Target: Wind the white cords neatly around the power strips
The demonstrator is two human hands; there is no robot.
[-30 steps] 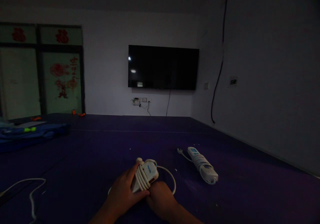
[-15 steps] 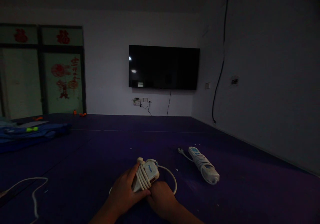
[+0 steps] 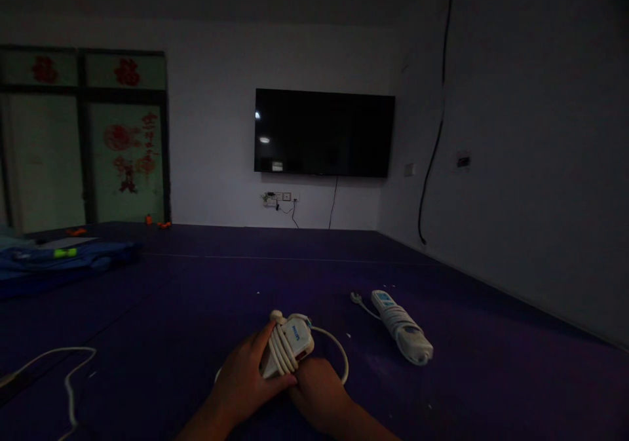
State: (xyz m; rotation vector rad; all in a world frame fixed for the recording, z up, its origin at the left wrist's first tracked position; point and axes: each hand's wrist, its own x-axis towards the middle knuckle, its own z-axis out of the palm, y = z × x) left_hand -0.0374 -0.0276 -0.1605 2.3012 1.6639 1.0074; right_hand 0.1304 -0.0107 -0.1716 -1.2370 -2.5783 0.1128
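Observation:
A white power strip (image 3: 301,336) with its cord wound several times around it is tilted up in front of me. My left hand (image 3: 246,377) is closed around its left side, thumb along the lower edge and fingers over the windings. My right hand (image 3: 319,388) is curled closed against the strip's lower end. A loose loop of white cord (image 3: 339,348) runs from the strip's top round to the right hand, whose fingertips are hidden. To the right lies a second white power strip (image 3: 405,331), its cord wrapped around it and its plug (image 3: 356,297) beside it.
Both strips are over a dark purple surface (image 3: 206,290). A white cable (image 3: 70,388) lies at the lower left. Blue folded cloth (image 3: 103,255) with a yellow-green item (image 3: 65,253) is further left. A television (image 3: 324,133) hangs on the far wall; a black cable (image 3: 433,149) hangs at right.
The view has shifted very slightly. Both hands keep the same hold, and the power strips stay where they were.

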